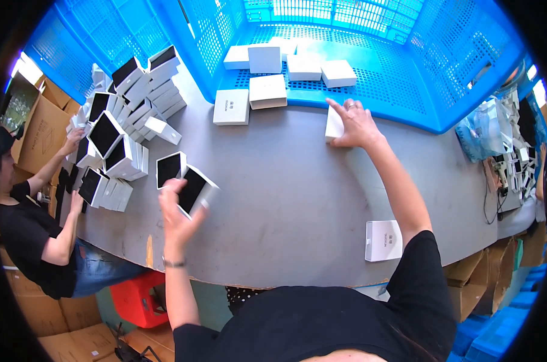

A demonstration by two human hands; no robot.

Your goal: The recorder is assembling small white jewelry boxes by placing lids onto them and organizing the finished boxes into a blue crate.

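Observation:
My left hand (178, 218) is closed round a white box with a black inside (195, 192), tilted and slightly blurred over the table. A similar white box (169, 169) touches it or lies just beside it; I cannot tell which. My right hand (357, 125) reaches far out to the blue crate's front edge, its fingers over a closed white box (334, 125) on the table. To the left of that hand, two closed white boxes (231, 107) stand against the crate's lip. Another closed white box (383, 241) lies near my right elbow.
The large blue plastic crate (370, 102) lies on its side at the table's back, several white boxes (303, 67) inside. Stacks of black-faced white boxes (113, 136) fill the left, where a co-worker (38, 223) handles them. At far right are plastic bags (485, 130) and piled white pieces.

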